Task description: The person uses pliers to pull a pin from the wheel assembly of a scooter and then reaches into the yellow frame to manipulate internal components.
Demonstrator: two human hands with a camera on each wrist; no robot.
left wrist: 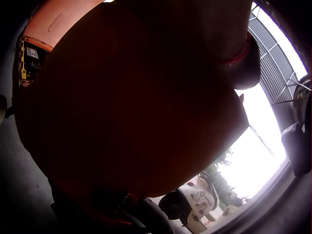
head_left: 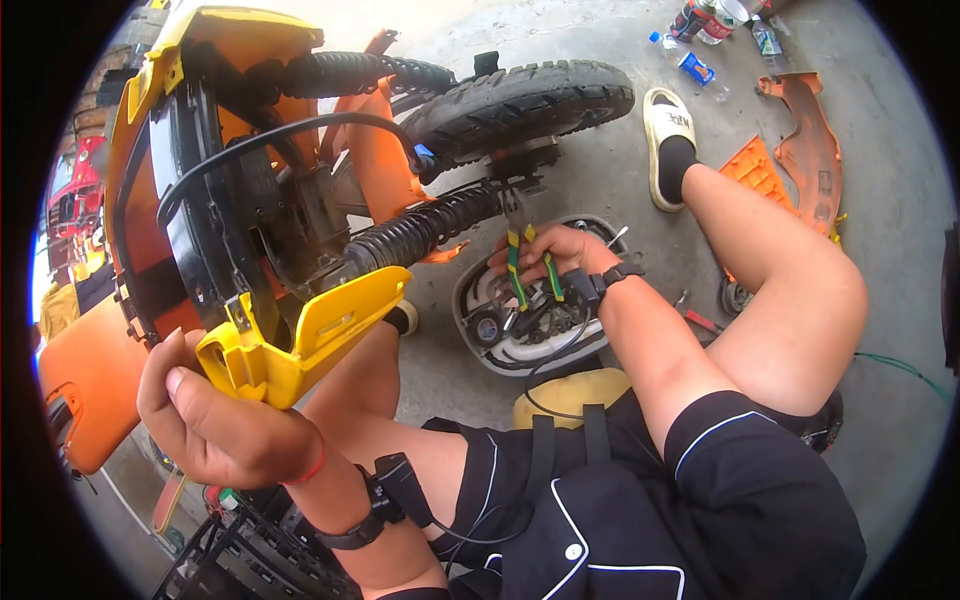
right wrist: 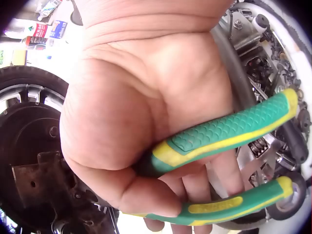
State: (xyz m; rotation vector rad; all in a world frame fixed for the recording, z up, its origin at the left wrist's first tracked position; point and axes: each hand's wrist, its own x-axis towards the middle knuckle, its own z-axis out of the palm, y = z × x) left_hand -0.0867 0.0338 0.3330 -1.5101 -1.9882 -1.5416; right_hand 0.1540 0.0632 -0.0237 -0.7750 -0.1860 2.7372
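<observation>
In the head view my right hand [head_left: 565, 250] grips pliers [head_left: 517, 265] with green and yellow handles. Their metal nose reaches up to the hub beside the wheel [head_left: 530, 105], at the lower end of a black coil-spring shock absorber [head_left: 425, 228]. The right wrist view shows the two handles [right wrist: 229, 124] spread apart, my thumb against one of them and fingers behind. My left hand [head_left: 230, 430] holds the near end of a yellow plastic panel [head_left: 325, 335] on the tipped scooter, fingers curled. In the left wrist view that hand [left wrist: 131, 107] is a dark silhouette.
Below the pliers sits a grey-rimmed tray [head_left: 490, 365] of loose hardware and tools. Orange panels [head_left: 810, 150] lie on the floor at right, near a sandalled foot [head_left: 668, 140]. Bottles [head_left: 697, 68] stand and lie farther back. A black cable [head_left: 260, 140] arches over the scooter.
</observation>
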